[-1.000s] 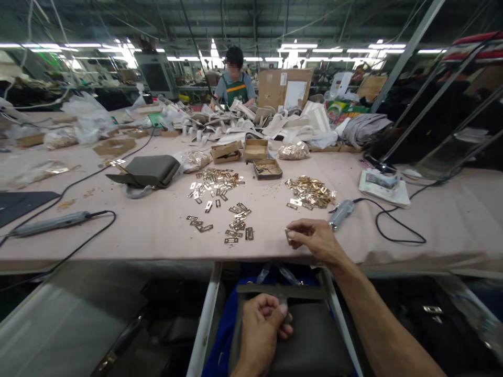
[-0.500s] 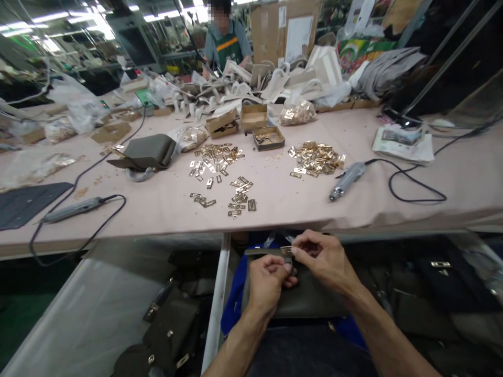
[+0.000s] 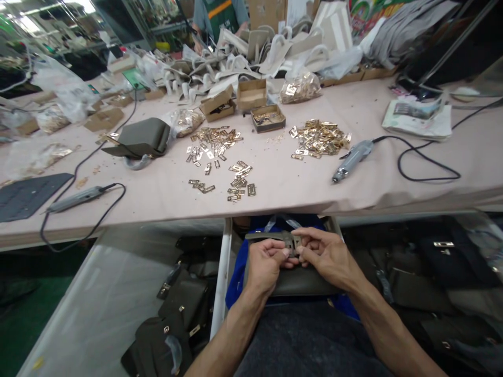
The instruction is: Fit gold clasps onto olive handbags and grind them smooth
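A dark olive handbag (image 3: 304, 285) rests on my lap, below the table's front edge. My left hand (image 3: 267, 262) is closed on the end of the bag's flap (image 3: 267, 237), thumb on top near a slot. My right hand (image 3: 326, 255) pinches a small metal lock plate (image 3: 297, 242) between thumb and fingers. The plate lies at the flap's end, close against it; whether it sits fully on the flap is hidden by my fingers. Both hands almost meet.
On the pink-covered table (image 3: 165, 199) are loose metal plates (image 3: 239, 180), a gold-coloured pile (image 3: 322, 137), a small parts box (image 3: 268, 118), and electric screwdrivers (image 3: 353, 159) with cords. More bags (image 3: 181, 309) hang or lie below. A person (image 3: 222, 18) stands behind the table.
My right hand has brought the metal plate down and left onto the flap's end, turning it from sideways to upright. The camera view has tilted downward.
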Available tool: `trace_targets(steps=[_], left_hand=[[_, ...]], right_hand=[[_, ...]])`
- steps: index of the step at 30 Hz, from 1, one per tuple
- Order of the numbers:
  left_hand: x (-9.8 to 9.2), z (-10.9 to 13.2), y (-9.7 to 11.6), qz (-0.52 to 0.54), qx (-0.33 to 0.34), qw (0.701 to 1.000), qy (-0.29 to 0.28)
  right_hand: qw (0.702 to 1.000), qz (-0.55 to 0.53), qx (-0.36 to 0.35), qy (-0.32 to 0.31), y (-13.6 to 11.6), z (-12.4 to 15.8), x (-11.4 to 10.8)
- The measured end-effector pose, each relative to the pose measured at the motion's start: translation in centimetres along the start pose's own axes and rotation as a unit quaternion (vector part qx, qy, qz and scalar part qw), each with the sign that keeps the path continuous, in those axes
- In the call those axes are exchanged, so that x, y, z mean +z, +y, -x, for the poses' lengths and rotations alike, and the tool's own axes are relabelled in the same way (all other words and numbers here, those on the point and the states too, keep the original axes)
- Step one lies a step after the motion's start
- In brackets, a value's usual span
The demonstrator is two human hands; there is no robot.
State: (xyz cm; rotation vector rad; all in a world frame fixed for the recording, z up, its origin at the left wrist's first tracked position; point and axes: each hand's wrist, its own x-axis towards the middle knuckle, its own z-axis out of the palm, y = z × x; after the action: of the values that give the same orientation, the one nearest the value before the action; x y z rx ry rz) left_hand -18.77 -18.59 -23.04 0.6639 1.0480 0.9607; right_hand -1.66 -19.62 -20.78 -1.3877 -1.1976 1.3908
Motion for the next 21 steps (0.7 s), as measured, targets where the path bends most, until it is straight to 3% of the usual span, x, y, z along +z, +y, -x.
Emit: trace_targets(steps=[6,21], left_hand=[[-0.2,0.1,0.5,-0.007,-0.019,1.0,-0.007],[-0.7,0.3,0.4,0.021,-0.015,0.999,-0.042]], right_hand=[[0.998,0.009,-0.032,0.047,-0.6,-0.3,0.4],[0.994,0.09,-0.061,0.034,0.5,-1.2,1.3]])
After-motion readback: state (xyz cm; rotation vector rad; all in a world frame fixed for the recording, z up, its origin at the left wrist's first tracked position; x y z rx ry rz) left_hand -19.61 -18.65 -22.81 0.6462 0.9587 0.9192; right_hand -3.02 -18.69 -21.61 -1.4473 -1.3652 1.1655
